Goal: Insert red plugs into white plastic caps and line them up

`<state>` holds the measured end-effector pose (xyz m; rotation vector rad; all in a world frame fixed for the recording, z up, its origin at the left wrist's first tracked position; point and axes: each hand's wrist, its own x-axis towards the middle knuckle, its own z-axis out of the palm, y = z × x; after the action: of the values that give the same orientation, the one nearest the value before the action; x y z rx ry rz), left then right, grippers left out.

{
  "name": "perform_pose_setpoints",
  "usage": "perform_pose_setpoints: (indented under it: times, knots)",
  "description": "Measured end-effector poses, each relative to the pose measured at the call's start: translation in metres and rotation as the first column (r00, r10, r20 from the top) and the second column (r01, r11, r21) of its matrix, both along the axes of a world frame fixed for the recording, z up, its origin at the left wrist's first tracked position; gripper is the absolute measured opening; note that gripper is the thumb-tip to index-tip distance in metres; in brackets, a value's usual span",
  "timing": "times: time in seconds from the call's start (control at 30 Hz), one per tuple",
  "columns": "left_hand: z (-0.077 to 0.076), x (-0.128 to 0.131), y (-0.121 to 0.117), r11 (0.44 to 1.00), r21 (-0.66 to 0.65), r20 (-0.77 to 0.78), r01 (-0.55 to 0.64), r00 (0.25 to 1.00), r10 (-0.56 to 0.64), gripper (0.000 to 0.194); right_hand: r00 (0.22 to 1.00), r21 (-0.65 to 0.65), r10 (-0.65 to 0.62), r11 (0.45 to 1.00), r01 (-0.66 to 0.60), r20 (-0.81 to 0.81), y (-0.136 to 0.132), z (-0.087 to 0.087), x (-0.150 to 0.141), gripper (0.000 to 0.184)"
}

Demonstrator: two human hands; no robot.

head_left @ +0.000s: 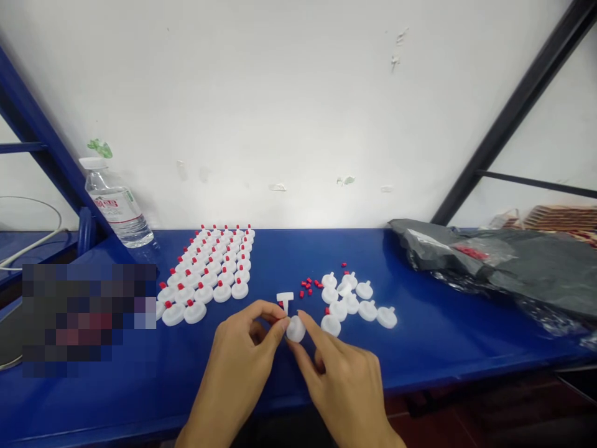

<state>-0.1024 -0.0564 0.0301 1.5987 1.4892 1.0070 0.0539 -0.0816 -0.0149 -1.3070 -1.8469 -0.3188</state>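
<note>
Both my hands meet at the table's front middle around a white round cap [295, 330]. My right hand [345, 373] grips it between thumb and forefinger from the right. My left hand [245, 354] is closed in a pinch, its thumb against the cap's left edge. A white T-shaped piece [285, 297] shows just beyond the left fingertips, with a small red piece [280, 304] beside it; whether the fingers touch these I cannot tell. To the right lie several loose white caps with nozzles [367, 310], and small red tips [308, 284] are scattered next to them.
Rows of white caps with red tips [203, 292] stand at left on the blue table [433, 348]. A water bottle [119, 208] leans behind them. Dark plastic bags [448, 255] lie at right, with a wall [298, 112] behind. A blurred patch covers the left side.
</note>
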Motion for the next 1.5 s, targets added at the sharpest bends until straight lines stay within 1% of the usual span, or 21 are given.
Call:
perform_pose_setpoints:
  times: [0.13,0.27,0.33,0.47,0.5,0.57,0.63,0.7,0.77,0.83,0.97,1.07,1.1,1.17,1.2,1.27,1.3,1.33,1.37,1.4,1.5]
  knots:
    - [-0.007,0.002,0.006,0.999,0.003,-0.064,-0.047,0.997,0.047,0.023,0.996,0.02,-0.082,0.996,0.081,0.027,0.002,-0.004,-0.001,0.041]
    - [-0.01,-0.006,0.011,0.982,0.045,-0.153,-0.181,0.971,0.186,0.028,0.992,-0.013,-0.128,0.992,0.128,0.015,0.002,-0.011,-0.001,0.039]
    - [-0.013,-0.008,0.016,0.984,0.062,-0.186,-0.167,0.967,0.176,0.029,0.99,-0.021,-0.139,0.99,0.14,0.026,0.001,-0.013,-0.001,0.037]
    - [-0.018,-0.011,0.018,0.998,0.064,-0.185,-0.013,0.982,0.025,0.04,0.982,-0.063,-0.185,0.98,0.186,0.03,0.001,-0.013,-0.001,0.049]
    - [-0.018,-0.014,0.016,0.997,0.079,-0.184,-0.017,0.982,0.031,0.043,0.982,-0.074,-0.187,0.979,0.188,0.022,0.001,-0.013,-0.001,0.051]
    - [-0.016,-0.024,0.01,0.981,0.156,-0.228,-0.119,0.962,0.153,0.043,0.987,-0.087,-0.161,0.983,0.161,0.001,0.001,-0.011,-0.001,0.045]
    - [-0.01,-0.042,0.004,0.918,0.279,-0.317,-0.28,0.876,0.364,0.039,0.994,-0.09,-0.111,0.99,0.108,-0.025,0.001,-0.01,0.0,0.031]
    - [-0.004,-0.062,-0.001,0.836,0.377,-0.417,-0.399,0.733,0.538,0.038,0.997,-0.098,-0.063,0.994,0.058,-0.047,0.0,-0.008,0.0,0.022]
    - [-0.001,-0.079,-0.002,0.797,0.409,-0.508,-0.445,0.615,0.604,0.041,0.998,-0.101,-0.02,0.995,0.014,-0.06,0.0,-0.008,0.0,0.02]
    - [-0.001,-0.091,0.001,0.805,0.406,-0.568,-0.431,0.571,0.592,0.043,0.997,-0.101,0.026,0.994,-0.033,-0.069,0.0,-0.008,0.0,0.018]
    - [-0.004,-0.098,0.009,0.848,0.367,-0.604,-0.383,0.595,0.53,0.035,0.994,-0.11,0.071,0.991,-0.081,-0.088,0.0,-0.009,0.0,0.017]
    - [0.001,-0.091,0.008,0.849,0.3,-0.581,-0.436,0.622,0.525,0.032,0.985,-0.123,0.104,0.985,-0.121,-0.135,-0.001,-0.008,-0.001,0.017]
    - [0.004,-0.086,0.006,0.851,0.267,-0.556,-0.453,0.649,0.52,0.032,0.979,-0.131,0.125,0.98,-0.147,-0.163,-0.002,-0.006,-0.001,0.017]
    - [0.009,-0.072,-0.002,0.881,0.178,-0.464,-0.439,0.752,0.468,0.035,0.959,-0.16,0.166,0.966,-0.205,-0.227,-0.004,-0.002,0.0,0.023]
    - [0.011,-0.062,-0.007,0.912,0.127,-0.393,-0.391,0.824,0.408,0.037,0.948,-0.18,0.183,0.956,-0.233,-0.259,-0.005,0.001,0.001,0.031]
    - [0.012,-0.041,-0.015,0.976,0.022,-0.225,-0.217,0.95,0.216,0.04,0.926,-0.225,0.216,0.93,-0.291,-0.309,-0.008,0.005,0.002,0.042]
    - [0.011,-0.031,-0.019,0.994,-0.019,-0.144,-0.111,0.984,0.107,0.04,0.917,-0.245,0.233,0.915,-0.32,-0.325,-0.009,0.007,0.003,0.041]
    - [0.01,-0.023,-0.021,0.999,-0.036,-0.085,-0.039,0.996,0.035,0.039,0.908,-0.266,0.252,0.899,-0.347,-0.335,-0.009,0.008,0.003,0.037]
    - [0.009,-0.016,-0.022,0.999,-0.033,-0.052,-0.004,0.999,0.002,0.038,0.904,-0.283,0.263,0.887,-0.364,-0.338,-0.01,0.009,0.003,0.031]
    - [0.007,-0.011,-0.022,1.0,-0.01,-0.048,-0.011,0.999,0.011,0.037,0.905,-0.293,0.259,0.885,-0.363,-0.337,-0.009,0.008,0.003,0.026]
    - [0.003,-0.005,-0.015,0.975,0.139,-0.148,-0.171,0.97,0.191,0.033,0.937,-0.264,0.171,0.93,-0.256,-0.305,-0.007,0.002,0.003,0.021]
